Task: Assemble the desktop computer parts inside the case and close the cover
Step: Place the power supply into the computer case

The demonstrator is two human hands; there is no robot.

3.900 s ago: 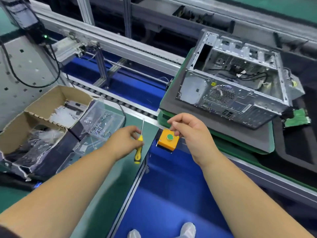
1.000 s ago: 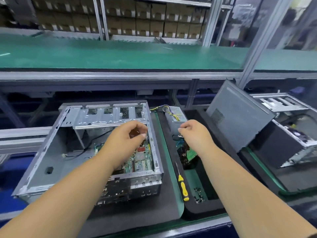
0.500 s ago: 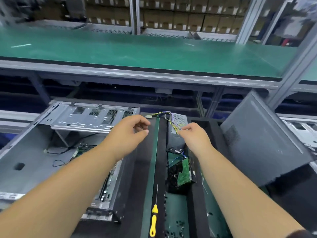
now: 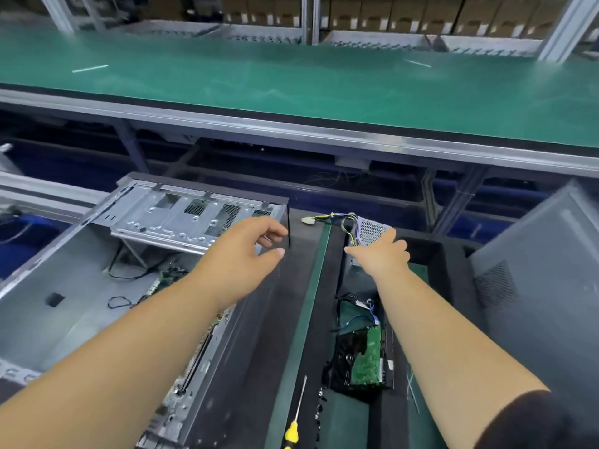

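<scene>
1. Fingers first: the right hand [image 4: 381,254] lies spread and fairly straight on the near end of the power supply [image 4: 369,233], touching it, not visibly curled around it.
2. Left hand [image 4: 241,254] hovers over the open case's [image 4: 64,270] right wall, fingers loosely curved with a gap to the thumb, holding nothing.
3. Power supply sits in the black foam tray [image 4: 453,260], right of the case, long axis running near to far, mesh face up, its yellow-and-black cables [image 4: 330,217] trailing left from the far end.
4. Case lies on its side, opening upward, long axis near to far.
5. Both forearms reach forward, away from the body, palms down.
6. Yellow-handled screwdriver [image 4: 293,429] lies near, between case and tray; the grey cover panel [image 4: 534,286] leans at right.
</scene>
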